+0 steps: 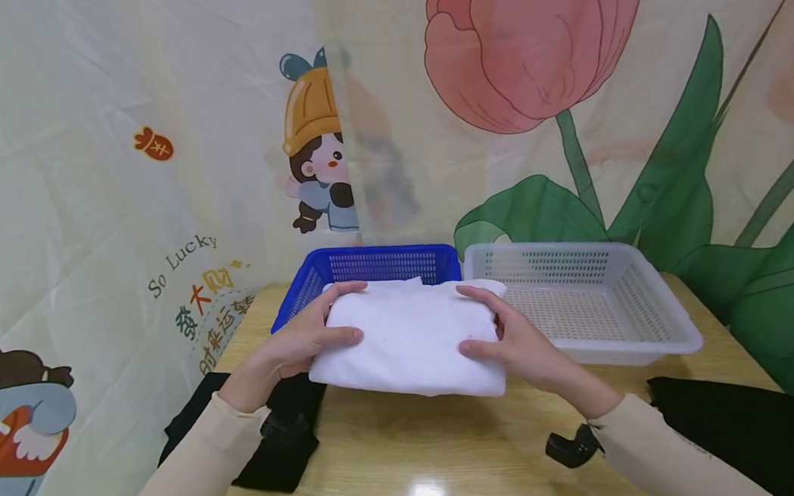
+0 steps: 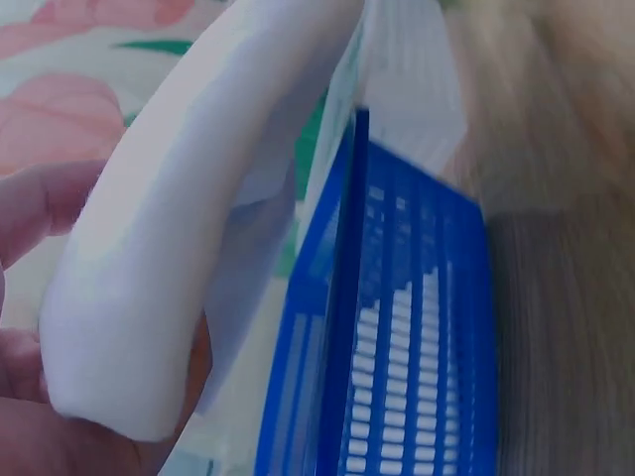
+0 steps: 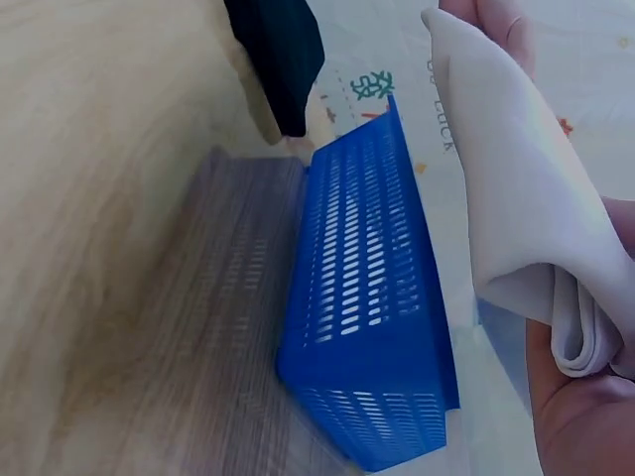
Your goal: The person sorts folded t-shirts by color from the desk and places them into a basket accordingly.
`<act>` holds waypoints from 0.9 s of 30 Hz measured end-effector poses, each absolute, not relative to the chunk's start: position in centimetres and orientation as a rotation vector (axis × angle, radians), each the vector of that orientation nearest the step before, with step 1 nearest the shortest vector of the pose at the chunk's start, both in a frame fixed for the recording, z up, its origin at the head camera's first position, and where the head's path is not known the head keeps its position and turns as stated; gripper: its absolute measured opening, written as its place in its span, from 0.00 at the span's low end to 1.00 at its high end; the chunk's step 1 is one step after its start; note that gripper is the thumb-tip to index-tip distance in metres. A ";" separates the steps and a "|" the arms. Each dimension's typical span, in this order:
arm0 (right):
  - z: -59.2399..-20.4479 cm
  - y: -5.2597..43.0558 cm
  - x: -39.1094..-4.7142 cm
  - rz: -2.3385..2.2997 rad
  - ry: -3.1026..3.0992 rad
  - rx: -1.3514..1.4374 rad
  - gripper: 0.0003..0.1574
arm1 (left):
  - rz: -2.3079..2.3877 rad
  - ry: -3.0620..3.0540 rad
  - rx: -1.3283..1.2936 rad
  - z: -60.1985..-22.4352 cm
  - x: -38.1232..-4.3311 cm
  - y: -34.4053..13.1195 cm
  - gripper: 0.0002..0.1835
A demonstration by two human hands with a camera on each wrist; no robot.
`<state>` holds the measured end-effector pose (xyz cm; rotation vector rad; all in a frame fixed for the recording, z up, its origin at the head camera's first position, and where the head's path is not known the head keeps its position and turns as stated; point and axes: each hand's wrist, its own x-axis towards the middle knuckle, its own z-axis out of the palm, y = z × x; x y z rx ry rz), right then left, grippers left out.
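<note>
"So Lucky" is printed in dark letters on the left part of the pale backdrop point(image 1: 87, 85), with 發大财 in green, red and yellow below and a smaller line, 时来运转, under that. To the right, the sheet bears a large pink tulip point(image 1: 535, 50).

The white cloth point(image 1: 413, 346), soft, matte and folded into a thick oblong, is held raised above the wood-grained counter point(image 1: 383, 461), in front of the blue basket point(image 1: 387, 261); the right wrist view shows curled layers at its end. The left hand point(image 1: 317, 335) has its grip closed on the left end, thumb on the near face; the right hand point(image 1: 505, 334) likewise pinches the right end.

The blue basket and the white basket point(image 1: 594, 351), both slotted and plastic-looking, sit side by side at the far edge, blue on the left. Black fabric point(image 1: 273, 462) lies near left; another dark piece point(image 1: 742, 428) lies near right.
</note>
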<state>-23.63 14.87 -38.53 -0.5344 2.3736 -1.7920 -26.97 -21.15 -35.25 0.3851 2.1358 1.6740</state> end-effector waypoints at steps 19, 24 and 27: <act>-39.0 8.8 -33.5 -1.761 2.440 -0.472 0.54 | 1.641 2.329 0.350 -36.9 -37.2 -25.5 0.47; -39.8 7.6 -35.5 -1.728 2.479 -0.457 0.54 | 1.646 2.326 0.295 -37.8 -38.7 -26.3 0.48; -39.9 7.1 -36.3 -1.719 2.499 -0.453 0.54 | 1.650 2.331 0.275 -38.2 -39.5 -26.5 0.49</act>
